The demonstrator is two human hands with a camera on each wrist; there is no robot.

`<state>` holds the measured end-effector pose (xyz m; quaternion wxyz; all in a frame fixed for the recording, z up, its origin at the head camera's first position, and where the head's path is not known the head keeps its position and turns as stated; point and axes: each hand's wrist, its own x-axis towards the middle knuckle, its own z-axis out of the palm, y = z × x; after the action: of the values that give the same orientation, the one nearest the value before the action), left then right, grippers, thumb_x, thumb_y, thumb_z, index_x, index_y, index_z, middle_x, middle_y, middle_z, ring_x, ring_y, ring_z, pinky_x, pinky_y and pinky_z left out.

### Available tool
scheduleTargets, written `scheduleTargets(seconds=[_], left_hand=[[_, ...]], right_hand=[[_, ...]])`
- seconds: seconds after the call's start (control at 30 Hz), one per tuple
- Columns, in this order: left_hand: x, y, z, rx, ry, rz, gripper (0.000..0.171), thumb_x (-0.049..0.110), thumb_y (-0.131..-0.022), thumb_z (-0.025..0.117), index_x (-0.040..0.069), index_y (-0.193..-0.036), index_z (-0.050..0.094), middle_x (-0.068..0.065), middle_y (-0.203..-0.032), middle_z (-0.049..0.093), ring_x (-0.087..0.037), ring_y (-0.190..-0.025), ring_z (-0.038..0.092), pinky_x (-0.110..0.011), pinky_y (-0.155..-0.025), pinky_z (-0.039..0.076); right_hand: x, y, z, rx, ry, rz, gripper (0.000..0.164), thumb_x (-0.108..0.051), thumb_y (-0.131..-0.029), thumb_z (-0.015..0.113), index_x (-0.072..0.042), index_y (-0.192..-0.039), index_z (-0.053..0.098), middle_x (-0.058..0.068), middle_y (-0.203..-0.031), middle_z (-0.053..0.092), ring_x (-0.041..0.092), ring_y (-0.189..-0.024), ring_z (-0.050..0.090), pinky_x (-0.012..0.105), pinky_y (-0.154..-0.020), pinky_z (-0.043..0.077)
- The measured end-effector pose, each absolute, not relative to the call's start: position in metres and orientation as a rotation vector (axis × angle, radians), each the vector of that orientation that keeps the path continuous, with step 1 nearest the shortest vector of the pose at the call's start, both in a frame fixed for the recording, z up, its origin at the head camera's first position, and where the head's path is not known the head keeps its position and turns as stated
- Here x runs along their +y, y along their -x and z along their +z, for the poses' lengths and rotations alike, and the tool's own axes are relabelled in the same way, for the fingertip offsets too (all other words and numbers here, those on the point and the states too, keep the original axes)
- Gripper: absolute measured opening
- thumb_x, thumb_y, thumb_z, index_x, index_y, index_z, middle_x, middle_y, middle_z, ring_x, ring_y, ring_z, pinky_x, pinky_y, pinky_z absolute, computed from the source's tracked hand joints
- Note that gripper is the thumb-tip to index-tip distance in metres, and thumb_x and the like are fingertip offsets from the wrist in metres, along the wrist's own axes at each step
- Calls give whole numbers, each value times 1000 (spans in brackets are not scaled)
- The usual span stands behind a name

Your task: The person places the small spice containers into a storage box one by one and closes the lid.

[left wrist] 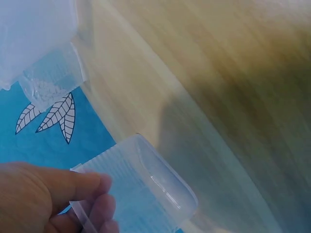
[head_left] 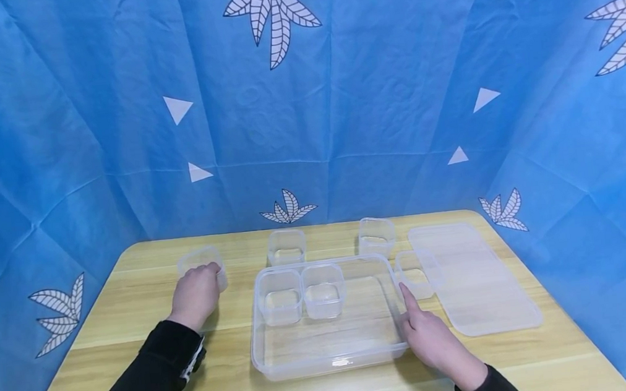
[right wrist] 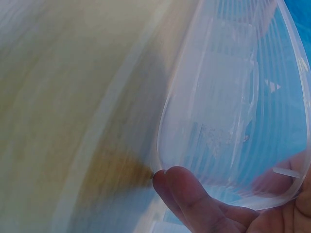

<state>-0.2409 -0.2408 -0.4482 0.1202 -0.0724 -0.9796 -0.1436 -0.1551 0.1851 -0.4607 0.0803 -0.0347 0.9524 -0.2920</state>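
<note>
Left hand [head_left: 195,294], frame left, pinches a cup [left wrist: 150,187] that a loosened hold could drop; right hand [head_left: 433,339], lower right, grips a tray [head_left: 305,367].

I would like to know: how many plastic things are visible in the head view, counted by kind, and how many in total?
Small clear containers: 6
Large clear container: 1
Flat translucent lid: 1
Total: 8
</note>
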Motion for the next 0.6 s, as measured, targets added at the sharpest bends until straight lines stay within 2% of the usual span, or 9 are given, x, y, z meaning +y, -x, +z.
scheduleTargets(seconds=[0.33, 0.6], left_hand=[[-243, 240, -450, -2837, 249, -416, 22, -13, -90, 57, -9, -108, 68, -25, -92, 69, -44, -86, 65, -54, -76, 54], [-243, 238, -446, -2824, 248, -452, 15, -10, -91, 59, -7, -102, 69, -23, -86, 68, -42, -82, 66, -53, -72, 54]], right_hand=[[185, 154, -459, 2848, 107, -883, 66, -9, -101, 40, -1, -159, 10, 2, -61, 48, 17, -51, 42, 33, -53, 38], [184, 155, -460, 2836, 110, -894, 66, -9, -101, 39, -1, -159, 9, 2, -61, 47, 17, -52, 42, 34, -56, 39]])
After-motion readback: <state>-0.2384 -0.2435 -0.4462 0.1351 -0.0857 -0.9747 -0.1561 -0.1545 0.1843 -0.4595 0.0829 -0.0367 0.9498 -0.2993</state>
